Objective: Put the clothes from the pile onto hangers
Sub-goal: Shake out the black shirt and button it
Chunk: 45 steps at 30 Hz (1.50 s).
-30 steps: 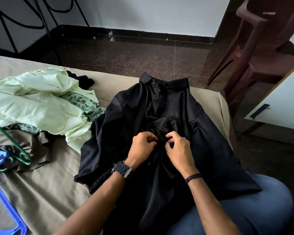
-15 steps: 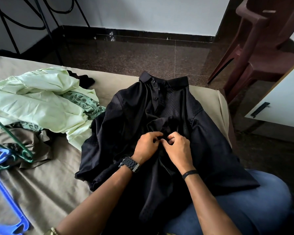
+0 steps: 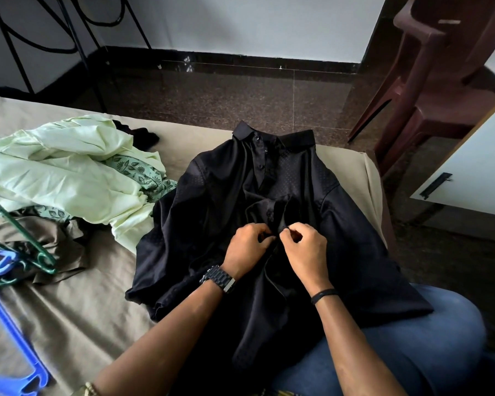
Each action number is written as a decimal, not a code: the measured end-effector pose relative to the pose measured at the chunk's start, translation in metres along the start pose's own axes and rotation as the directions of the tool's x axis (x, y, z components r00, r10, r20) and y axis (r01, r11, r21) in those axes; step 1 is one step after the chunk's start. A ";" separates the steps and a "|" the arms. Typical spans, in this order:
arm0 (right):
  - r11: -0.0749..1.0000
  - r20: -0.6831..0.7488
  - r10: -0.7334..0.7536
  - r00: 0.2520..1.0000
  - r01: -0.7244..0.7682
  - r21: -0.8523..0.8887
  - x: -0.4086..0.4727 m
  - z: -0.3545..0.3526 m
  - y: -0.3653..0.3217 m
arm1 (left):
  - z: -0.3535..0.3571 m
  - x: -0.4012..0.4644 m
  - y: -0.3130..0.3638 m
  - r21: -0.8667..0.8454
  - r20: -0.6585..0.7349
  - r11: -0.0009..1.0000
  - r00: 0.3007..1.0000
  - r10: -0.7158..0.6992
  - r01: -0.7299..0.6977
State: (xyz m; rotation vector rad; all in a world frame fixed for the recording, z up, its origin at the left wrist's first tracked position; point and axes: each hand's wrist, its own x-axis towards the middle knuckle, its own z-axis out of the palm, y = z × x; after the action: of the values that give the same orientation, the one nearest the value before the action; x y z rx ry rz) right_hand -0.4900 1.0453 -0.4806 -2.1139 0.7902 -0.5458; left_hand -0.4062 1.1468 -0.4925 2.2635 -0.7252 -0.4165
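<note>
- A blue hanger (image 3: 10, 335) lies at the far left edge of the bed, running toward the lower corner of the view.
- Just above it, a green hanger (image 3: 17, 238) rests tilted on the pile of clothes, its lower end near the blue one.
- The pile (image 3: 69, 178) sits on the left part of the bed: a pale green garment on top, a green leaf-print cloth showing beneath it, a brown garment at the near side, and a bit of black cloth at the far side.
- The bed (image 3: 69, 318) is covered with a wrinkled tan sheet.
- A black shirt (image 3: 212, 224) lies in the middle, collar pointing away from the person, its lower part draped over the person's lap. Its left sleeve touches the pale green garment.
- The left hand (image 3: 247, 248), with a dark watch on its wrist, has its fingers curled and pinches the shirt's front opening at mid-chest.
- The right hand (image 3: 307, 252), with a thin black band on its wrist, pinches the same opening from the other side, thumb and forefinger closed on the cloth. The two hands nearly touch.
- A blue-jeaned leg (image 3: 426, 347) shows at lower right under the shirt's hem.
- A dark red plastic chair (image 3: 429, 81) stands on the floor at upper right.
- A white cabinet door (image 3: 475, 167) with a dark handle is at the right edge.
</note>
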 end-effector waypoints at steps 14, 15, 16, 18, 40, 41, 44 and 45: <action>0.991 -0.005 -0.077 0.997 0.076 -0.109 -0.010 -0.008 -0.015 | -0.009 -0.010 0.002 -0.166 0.018 0.982 0.996 -0.084 0.086; 0.995 -0.007 -0.057 0.998 0.056 -0.081 -0.011 -0.010 -0.017 | -0.010 -0.010 0.003 -0.204 0.007 0.973 0.994 -0.107 0.106; 0.999 -0.002 -0.014 1.000 0.014 -0.039 -0.011 -0.013 -0.019 | -0.011 -0.011 0.003 -0.247 -0.006 0.961 0.992 -0.127 0.121; 0.993 0.025 0.091 0.995 -0.093 0.069 -0.011 -0.017 -0.021 | -0.014 -0.014 0.004 -0.352 -0.029 0.924 0.985 -0.170 0.149; 0.831 0.348 0.104 0.932 -0.273 0.484 -0.019 -0.035 -0.054 | -0.052 -0.052 0.041 -0.866 0.086 0.466 0.973 -0.215 0.180; 0.837 0.323 0.102 0.941 -0.257 0.483 -0.020 -0.035 -0.054 | -0.052 -0.052 0.042 -0.863 0.083 0.472 0.973 -0.216 0.178; 0.783 0.309 0.106 0.945 -0.270 0.561 -0.020 -0.036 -0.055 | -0.051 -0.055 0.042 -0.864 0.072 0.474 0.974 -0.215 0.168; 0.777 0.326 0.098 0.940 -0.277 0.565 -0.020 -0.036 -0.055 | -0.051 -0.056 0.043 -0.867 0.071 0.470 0.974 -0.214 0.166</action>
State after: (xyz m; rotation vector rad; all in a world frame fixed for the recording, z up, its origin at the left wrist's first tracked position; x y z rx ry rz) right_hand -0.5070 1.0667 -0.4172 -1.4475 0.5575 -0.3179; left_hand -0.4421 1.1826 -0.4221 1.3339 -0.1184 -0.6549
